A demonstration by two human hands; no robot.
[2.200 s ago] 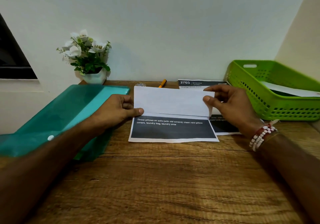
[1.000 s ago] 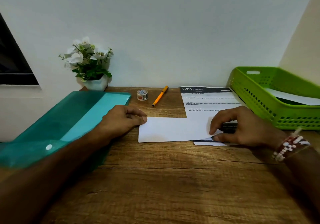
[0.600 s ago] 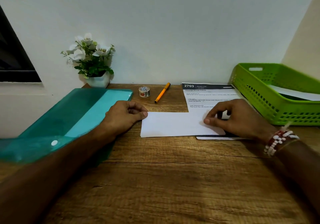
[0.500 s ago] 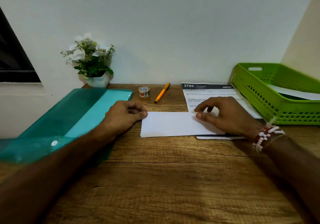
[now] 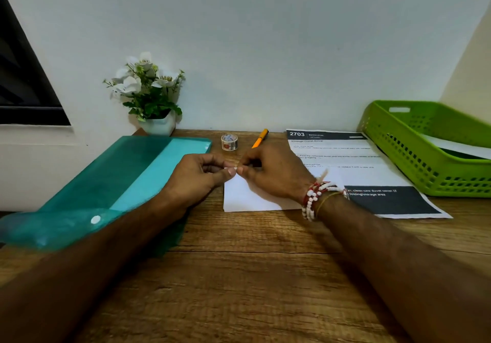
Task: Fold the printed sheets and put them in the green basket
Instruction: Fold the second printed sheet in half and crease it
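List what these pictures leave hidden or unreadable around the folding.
- Folded sheet: far edge and right part hidden by left hand and right hand, head view.
- Printed sheet: small text blurred.
- Green basket: right end cut off by the frame; contents partly hidden by its wall.

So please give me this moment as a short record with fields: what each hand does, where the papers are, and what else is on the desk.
left hand: pinches far left corner of folded sheet
right hand: pinches the same corner
folded sheet: white, on wooden desk, overlapping printed sheet
printed sheet: flat, unfolded, beside green basket
green basket: at right, paper already inside
other items: teal folder, tape roll, orange pen, flower pot
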